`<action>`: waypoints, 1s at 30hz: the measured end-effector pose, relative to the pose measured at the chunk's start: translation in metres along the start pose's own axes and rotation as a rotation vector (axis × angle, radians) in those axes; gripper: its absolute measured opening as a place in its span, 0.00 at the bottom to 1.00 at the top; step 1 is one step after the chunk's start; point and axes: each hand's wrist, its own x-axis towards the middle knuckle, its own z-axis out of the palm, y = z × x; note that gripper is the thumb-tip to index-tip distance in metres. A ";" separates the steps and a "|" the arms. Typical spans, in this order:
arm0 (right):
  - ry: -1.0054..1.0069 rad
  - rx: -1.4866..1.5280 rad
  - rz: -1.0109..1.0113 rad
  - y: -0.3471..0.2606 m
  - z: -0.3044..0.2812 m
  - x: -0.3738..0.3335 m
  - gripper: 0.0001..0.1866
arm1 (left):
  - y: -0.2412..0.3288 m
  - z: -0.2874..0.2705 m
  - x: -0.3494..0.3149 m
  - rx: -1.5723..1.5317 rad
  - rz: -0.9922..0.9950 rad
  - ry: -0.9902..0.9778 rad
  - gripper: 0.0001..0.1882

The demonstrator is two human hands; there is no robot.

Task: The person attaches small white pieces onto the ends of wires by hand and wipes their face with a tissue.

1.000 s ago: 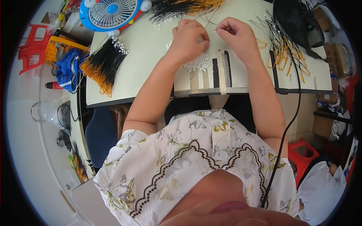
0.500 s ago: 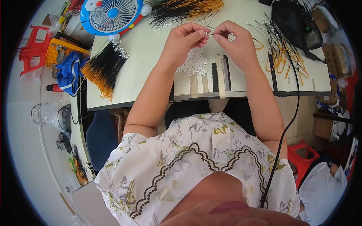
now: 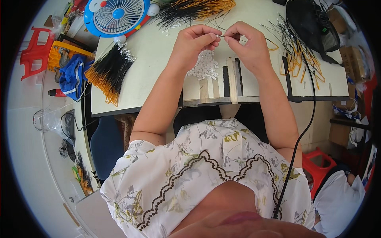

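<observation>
Pinching a tiny white connector [image 3: 217, 36] between thumb and forefinger, the left hand [image 3: 194, 41] hovers above the middle of the pale surface [image 3: 151, 67], fingers curled in tight. The right hand [image 3: 248, 43] meets it from the other side, its fingertips closed narrow on a thin wire [image 3: 227, 36] whose end touches the connector. Both hands hang well in from the near edge.

Just below the hands lies a small heap of white connectors [image 3: 204, 66] on the surface. Between that heap and the near edge run several strips of tape [image 3: 232, 81], some pale, some black, set side by side and reaching to the edge.

Toward the left edge rests a bundle of black and orange wires [image 3: 107, 73] with white tips, fanned out. A second, larger bundle of wires [image 3: 194, 8] lies along the far edge. Loose black and yellow wires [image 3: 295, 51] spread near the right edge, beside a black bag [image 3: 313, 27] at the far right corner. A round blue and white desk fan [image 3: 117, 16] stands at the far left corner.

A black cable [image 3: 303, 131] drops over the near edge on the right. Beyond the surface, the floor holds a red stool [image 3: 33, 53] on the left, another red stool [image 3: 317, 166] on the right, and cardboard boxes [image 3: 353, 55] along the right side.
</observation>
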 end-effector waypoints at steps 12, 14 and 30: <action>-0.029 -0.001 -0.034 0.001 0.002 0.000 0.02 | -0.005 0.000 0.001 0.086 0.072 0.015 0.07; -0.030 -0.013 -0.024 0.001 0.003 0.000 0.01 | -0.006 0.001 0.001 0.103 0.085 0.012 0.06; 0.023 -0.445 -0.164 0.020 0.009 -0.002 0.10 | -0.009 0.012 0.000 0.399 0.208 0.111 0.04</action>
